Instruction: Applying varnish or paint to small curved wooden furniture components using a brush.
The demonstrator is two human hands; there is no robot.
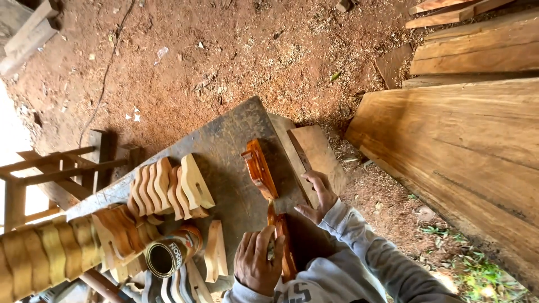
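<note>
My left hand is curled shut around a small brush, bristles hidden against the wood. My right hand has fingers half open, pressing flat on the workbench edge and touching the glossy carved wood piece. That piece runs from 6 o'clock up to centre. A row of pale unfinished carved pieces stands at 9 o'clock of it. An open tin can lies at 8 o'clock. Big planks at 3 o'clock.
</note>
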